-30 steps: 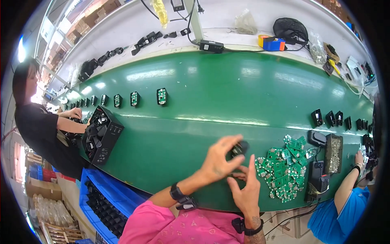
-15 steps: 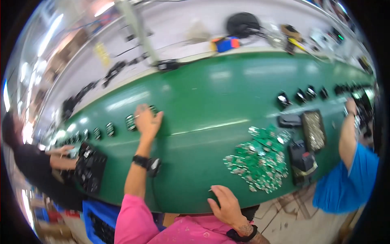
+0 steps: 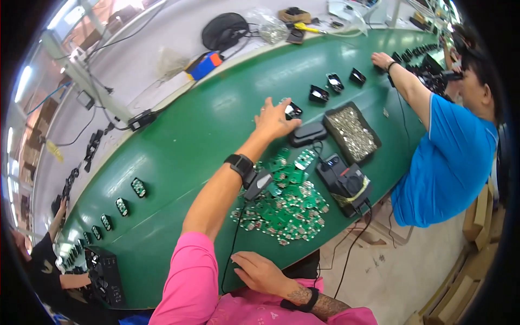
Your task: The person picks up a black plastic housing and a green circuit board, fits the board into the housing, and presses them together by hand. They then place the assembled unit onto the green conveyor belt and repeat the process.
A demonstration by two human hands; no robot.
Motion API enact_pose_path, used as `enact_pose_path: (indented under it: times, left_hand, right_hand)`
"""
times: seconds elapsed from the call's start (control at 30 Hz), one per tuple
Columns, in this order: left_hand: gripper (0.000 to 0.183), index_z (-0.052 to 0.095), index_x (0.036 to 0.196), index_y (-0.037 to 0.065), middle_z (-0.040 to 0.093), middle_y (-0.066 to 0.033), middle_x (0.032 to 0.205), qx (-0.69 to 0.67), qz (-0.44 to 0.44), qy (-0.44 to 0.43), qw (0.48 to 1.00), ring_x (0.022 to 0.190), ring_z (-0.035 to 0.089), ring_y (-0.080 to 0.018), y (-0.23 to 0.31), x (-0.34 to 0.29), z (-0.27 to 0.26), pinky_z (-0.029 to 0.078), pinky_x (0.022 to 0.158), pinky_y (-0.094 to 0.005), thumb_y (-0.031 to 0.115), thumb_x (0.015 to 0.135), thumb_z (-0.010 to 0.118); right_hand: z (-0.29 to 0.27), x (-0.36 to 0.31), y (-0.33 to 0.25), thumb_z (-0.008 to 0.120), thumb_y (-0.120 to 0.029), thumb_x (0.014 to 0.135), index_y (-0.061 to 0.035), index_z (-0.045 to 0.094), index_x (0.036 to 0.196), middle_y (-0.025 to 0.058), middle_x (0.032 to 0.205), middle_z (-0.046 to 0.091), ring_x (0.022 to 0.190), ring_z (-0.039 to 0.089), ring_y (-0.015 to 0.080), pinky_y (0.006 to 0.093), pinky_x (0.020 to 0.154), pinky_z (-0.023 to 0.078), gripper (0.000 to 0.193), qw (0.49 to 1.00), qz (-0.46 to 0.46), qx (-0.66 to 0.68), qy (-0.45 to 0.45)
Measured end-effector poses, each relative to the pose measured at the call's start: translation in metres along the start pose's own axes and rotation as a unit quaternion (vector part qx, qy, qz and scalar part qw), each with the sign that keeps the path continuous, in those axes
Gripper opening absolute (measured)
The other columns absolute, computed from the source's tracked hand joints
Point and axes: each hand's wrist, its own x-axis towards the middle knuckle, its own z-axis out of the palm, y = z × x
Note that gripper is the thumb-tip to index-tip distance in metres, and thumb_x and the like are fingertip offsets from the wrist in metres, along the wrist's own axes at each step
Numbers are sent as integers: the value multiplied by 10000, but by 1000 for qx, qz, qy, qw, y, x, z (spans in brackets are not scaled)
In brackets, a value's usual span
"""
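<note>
My left hand point(image 3: 273, 120) reaches out over the green table point(image 3: 179, 146) with its fingers spread, thumb and forefinger on either side of a small open black housing point(image 3: 293, 110). The housing stands at the near end of a row of similar ones. Around the left wrist is a black band point(image 3: 241, 164), with a dark grey piece and a thin cord beside it. Close to the table's front edge is my right hand point(image 3: 262, 273), fingers bent and pressed together. What it may hold is hidden. Between the hands lies a heap of green circuit boards point(image 3: 287, 211).
Right of the heap are a black case point(image 3: 307, 134), a tray of small metal parts point(image 3: 328, 120) and a dark device with a cable point(image 3: 346, 181). Black housings holding boards point(image 3: 138, 187) line the left side. A co-worker in blue point(image 3: 447, 157) works at right, another in black at left.
My left hand has left the row of board-filled housings at left and moved right to the black housing. My right hand has shifted slightly. The view has turned to the right.
</note>
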Motion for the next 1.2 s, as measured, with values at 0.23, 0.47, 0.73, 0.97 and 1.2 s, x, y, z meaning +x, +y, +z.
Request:
enact_pose_path:
  times: [0.23,0.47,0.73,0.97,1.2]
  left_hand:
    - [517,589,1287,134,591,-221,1193,50,37,81,995,1126,585,-419,12,21,25,376,977,-663,304,819,727]
    - [293,647,981,19,663,-213,1000,66,102,95,988,935,648,-415,2,35,19,504,806,-521,253,827,731]
    - [487,601,1226,11,639,-150,1143,-150,82,-1,985,1079,638,-269,-33,-9,-33,537,903,-375,119,778,757]
    - [640,502,1342,21,586,-127,1228,-495,13,-38,868,1105,624,-266,-73,-158,-88,558,938,-414,129,781,791]
    - [685,356,1464,96,592,-132,1240,-738,-60,40,670,1129,618,-283,-100,-253,-71,559,918,-478,266,902,710]
  right_hand:
    - [-9,2,4,679,-70,849,27,586,1166,173,1128,601,1001,624,334,398,863,532,344,1000,1,24,0]
    - [-59,2,2,687,-68,834,4,646,1018,116,950,639,844,653,288,379,754,541,202,999,-13,-5,48]
    - [-162,35,3,678,-67,859,-30,635,1167,128,945,669,766,665,343,416,672,548,313,947,128,-255,145]
    - [-174,73,30,580,-174,947,-58,466,1399,169,889,658,704,656,385,483,620,525,480,912,256,-316,60]
    - [-157,110,37,578,-131,910,-69,487,1409,202,907,645,672,667,380,483,579,531,510,866,292,-403,51]
